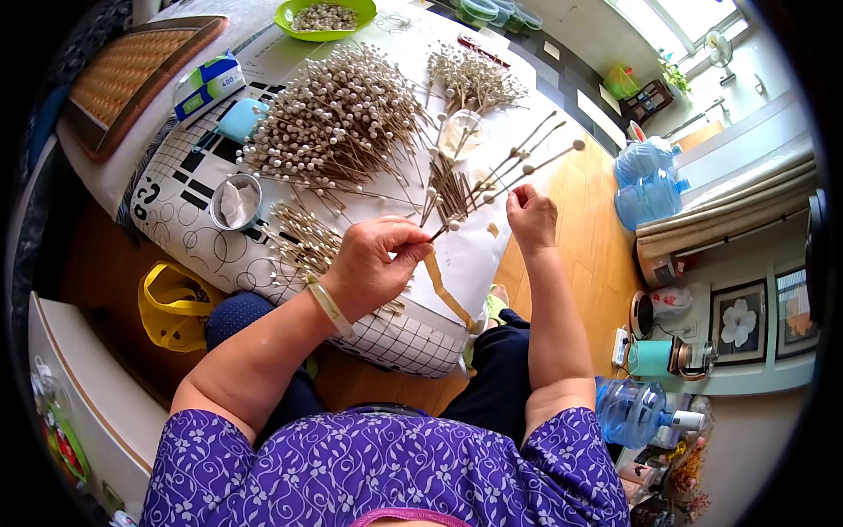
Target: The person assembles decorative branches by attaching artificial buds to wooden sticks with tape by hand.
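My left hand (378, 263) is pinched on the lower end of a spray of thin brown stems with pale round buds (505, 182), which fans out up and to the right. A strip of tan tape (446, 290) hangs from beside its fingertips toward the table's near edge. My right hand (532, 218) is closed, raised just right of the spray; anything between its fingers is too small to tell. Behind my hands lie a large heap of white-budded stems (338, 123), a bundle of bare-ended stems (450, 189) and a smaller pile of white-tipped stems (303, 241).
Around the heap stand a green bowl of beads (325, 35), a tissue pack (209, 86), a light blue case (242, 120) and a round tub (236, 202). A clear dish (463, 133) sits near another budded bunch (474, 79). A yellow bag (176, 306) is on the floor, left.
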Action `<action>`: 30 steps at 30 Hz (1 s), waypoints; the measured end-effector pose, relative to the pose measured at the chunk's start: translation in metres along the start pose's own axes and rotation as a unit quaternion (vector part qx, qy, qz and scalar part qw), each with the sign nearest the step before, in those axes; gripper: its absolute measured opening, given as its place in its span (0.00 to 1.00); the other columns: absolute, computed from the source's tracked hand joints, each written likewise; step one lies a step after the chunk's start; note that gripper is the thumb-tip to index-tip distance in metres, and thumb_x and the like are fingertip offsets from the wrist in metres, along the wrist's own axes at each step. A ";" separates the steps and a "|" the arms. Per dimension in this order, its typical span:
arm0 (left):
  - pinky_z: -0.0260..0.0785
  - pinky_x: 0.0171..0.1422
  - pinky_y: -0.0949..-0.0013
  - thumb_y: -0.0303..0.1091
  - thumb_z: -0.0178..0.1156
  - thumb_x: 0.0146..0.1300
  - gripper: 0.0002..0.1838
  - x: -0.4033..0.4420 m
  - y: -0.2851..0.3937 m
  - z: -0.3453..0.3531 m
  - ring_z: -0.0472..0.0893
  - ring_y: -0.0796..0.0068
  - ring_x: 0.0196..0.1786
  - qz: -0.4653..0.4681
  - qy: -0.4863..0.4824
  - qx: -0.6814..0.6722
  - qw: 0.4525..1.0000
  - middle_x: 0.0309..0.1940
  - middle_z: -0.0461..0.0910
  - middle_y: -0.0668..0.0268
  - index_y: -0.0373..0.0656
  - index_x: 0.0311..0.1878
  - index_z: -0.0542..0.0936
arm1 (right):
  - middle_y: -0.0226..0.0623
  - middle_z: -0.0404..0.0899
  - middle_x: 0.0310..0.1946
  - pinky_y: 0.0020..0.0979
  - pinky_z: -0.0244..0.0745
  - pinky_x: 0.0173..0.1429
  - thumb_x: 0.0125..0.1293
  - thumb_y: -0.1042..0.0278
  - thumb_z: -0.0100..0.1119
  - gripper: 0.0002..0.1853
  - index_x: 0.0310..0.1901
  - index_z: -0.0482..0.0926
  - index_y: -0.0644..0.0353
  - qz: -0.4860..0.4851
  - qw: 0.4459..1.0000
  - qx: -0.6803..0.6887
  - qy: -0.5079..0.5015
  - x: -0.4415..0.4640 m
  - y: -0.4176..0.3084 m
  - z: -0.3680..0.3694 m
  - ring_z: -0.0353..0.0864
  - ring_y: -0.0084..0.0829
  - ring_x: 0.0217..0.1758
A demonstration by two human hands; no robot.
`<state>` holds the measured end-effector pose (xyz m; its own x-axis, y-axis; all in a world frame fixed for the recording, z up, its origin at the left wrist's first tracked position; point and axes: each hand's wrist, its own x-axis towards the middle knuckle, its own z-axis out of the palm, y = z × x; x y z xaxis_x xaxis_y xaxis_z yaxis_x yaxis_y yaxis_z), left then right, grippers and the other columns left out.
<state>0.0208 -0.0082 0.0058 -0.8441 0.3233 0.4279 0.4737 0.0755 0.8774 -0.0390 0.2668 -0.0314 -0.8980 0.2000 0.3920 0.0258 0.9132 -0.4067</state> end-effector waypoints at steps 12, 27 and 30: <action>0.72 0.33 0.74 0.18 0.61 0.48 0.04 -0.005 0.010 -0.003 0.79 0.72 0.29 0.055 -0.037 -0.040 0.997 0.28 0.79 0.58 0.33 0.30 0.78 | 0.34 0.79 0.32 0.16 0.68 0.31 0.59 0.62 0.60 0.16 0.43 0.77 0.66 0.068 0.765 0.567 -0.298 -0.032 -0.086 -0.049 0.72 0.16 0.26; 0.71 0.32 0.71 0.19 0.62 0.47 0.05 -0.004 0.002 0.008 0.79 0.69 0.28 0.097 -0.117 -0.026 0.988 0.26 0.79 0.60 0.35 0.29 0.78 | 0.32 0.76 0.23 0.17 0.68 0.25 0.59 0.72 0.58 0.04 0.32 0.78 0.63 0.078 0.681 0.675 -0.273 -0.047 -0.082 -0.039 0.74 0.19 0.22; 0.71 0.33 0.71 0.19 0.62 0.47 0.05 -0.005 0.000 0.010 0.79 0.69 0.29 0.095 -0.117 0.007 0.989 0.26 0.79 0.60 0.35 0.29 0.78 | 0.37 0.79 0.28 0.20 0.74 0.29 0.59 0.72 0.58 0.04 0.33 0.78 0.63 0.074 0.712 0.638 -0.285 -0.045 -0.078 -0.036 0.79 0.23 0.28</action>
<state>0.0276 -0.0006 0.0013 -0.6591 0.5424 0.5209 0.6224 0.0047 0.7827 0.0159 0.1996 0.0125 -0.9684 -0.2491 0.0164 0.0454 -0.2404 -0.9696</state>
